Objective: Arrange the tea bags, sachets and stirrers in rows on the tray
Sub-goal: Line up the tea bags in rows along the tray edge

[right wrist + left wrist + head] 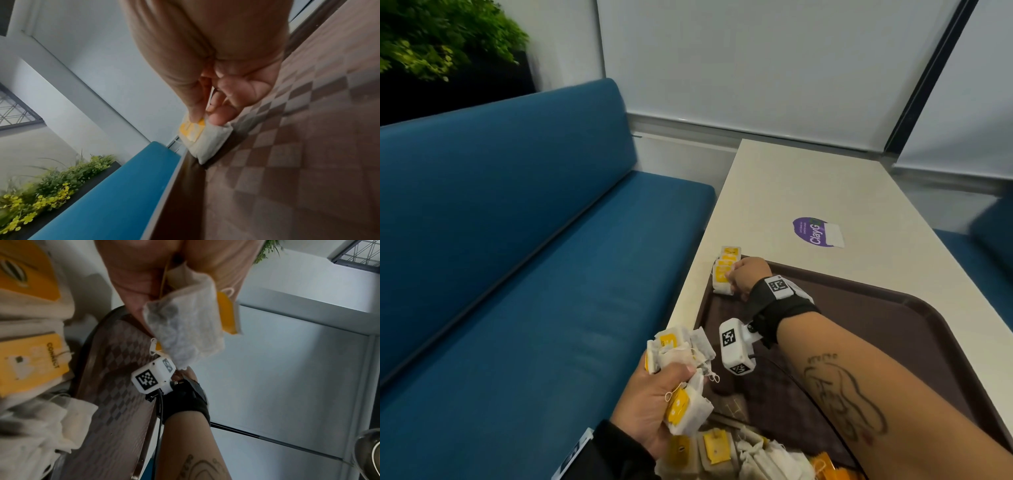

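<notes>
A brown checkered tray (893, 329) lies on the white table. My left hand (654, 404) hovers at the tray's near left edge and grips a bunch of tea bags (681, 370) with yellow tags; the left wrist view shows one held tea bag (185, 331) close up. My right hand (743, 277) reaches to the tray's far left corner, where a short row of tea bags (726, 270) leans on the rim. There its thumb and fingers pinch the nearest tea bag (203, 139) against the tray's raised edge (185, 186). A loose heap of tea bags (739, 455) lies at the tray's near end.
A blue bench seat (534, 274) runs along the table's left side, with a plant (441, 37) behind it. A purple sticker (815, 231) is on the table (808, 185) beyond the tray. Orange sachets (825, 469) peek out beside the heap.
</notes>
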### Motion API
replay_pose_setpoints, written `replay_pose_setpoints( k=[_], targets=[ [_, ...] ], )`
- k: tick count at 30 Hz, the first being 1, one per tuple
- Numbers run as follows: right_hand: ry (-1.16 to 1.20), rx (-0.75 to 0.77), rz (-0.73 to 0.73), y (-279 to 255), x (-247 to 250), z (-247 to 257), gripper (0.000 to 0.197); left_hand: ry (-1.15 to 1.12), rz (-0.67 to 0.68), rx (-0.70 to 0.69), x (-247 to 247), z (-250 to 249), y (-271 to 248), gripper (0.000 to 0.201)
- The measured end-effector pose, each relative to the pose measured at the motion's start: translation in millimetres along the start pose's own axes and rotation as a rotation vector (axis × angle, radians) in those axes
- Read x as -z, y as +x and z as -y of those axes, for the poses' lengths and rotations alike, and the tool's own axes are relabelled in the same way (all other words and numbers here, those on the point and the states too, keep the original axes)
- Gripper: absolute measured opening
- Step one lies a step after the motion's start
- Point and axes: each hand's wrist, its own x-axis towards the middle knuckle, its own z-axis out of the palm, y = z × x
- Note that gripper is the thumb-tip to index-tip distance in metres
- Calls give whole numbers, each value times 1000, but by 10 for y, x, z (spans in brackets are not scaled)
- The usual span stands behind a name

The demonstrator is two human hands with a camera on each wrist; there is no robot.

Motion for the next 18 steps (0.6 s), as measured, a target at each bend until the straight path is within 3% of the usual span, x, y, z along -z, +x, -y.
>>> replay_pose_setpoints(
  k=[2, 4, 6, 10, 12, 14, 18],
  targets=[
    [44, -63, -13, -23, 6, 31, 37, 7, -3, 5, 10, 12, 7, 28],
    [-164, -30, 10, 21, 20, 11, 42, 17, -5, 11, 17, 30, 12, 28],
    [7, -63, 5, 32, 21, -6, 38, 23, -1, 19, 12, 43, 8, 29],
    [-39, 20, -73, -19, 93, -70, 29, 22, 21, 20, -7, 42, -15, 32],
    [-85, 145, -159, -191, 158, 26, 25, 18, 44, 4, -24, 26, -29, 32],
    [-44, 259, -64, -506, 237, 164, 15, 22, 57, -5, -54, 14, -53, 31],
    [-162, 362, 349, -1261, 405, 271, 4, 22, 78, -23, -125, 29, -105, 33]
  ],
)
